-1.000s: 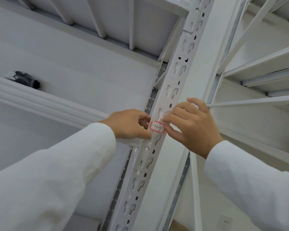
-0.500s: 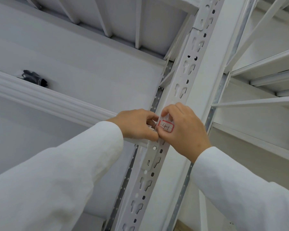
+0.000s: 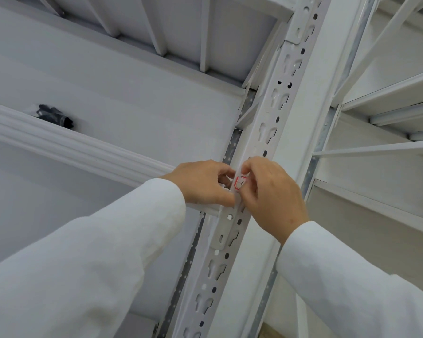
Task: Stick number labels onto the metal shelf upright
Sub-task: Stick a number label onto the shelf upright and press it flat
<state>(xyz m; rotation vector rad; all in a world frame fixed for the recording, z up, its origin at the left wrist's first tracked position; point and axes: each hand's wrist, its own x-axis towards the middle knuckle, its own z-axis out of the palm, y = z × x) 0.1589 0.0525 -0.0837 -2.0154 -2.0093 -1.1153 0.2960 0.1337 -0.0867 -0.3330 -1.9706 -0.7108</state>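
Label now half hidden under the right hand

On the slotted upright [image 3: 266, 132], the right hand [image 3: 271, 191] has slid across the red-edged label [image 3: 239, 182], curled fingers pressing it; the left hand [image 3: 203, 181], also curled, grasps the upright's left edge beside it.

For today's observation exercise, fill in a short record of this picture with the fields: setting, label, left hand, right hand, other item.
setting: white metal shelf upright with slotted holes
label: red-bordered label on the upright, partly covered
left hand: left hand curled at the label's left edge
right hand: right hand with fingers over the label
other item: black object on the shelf
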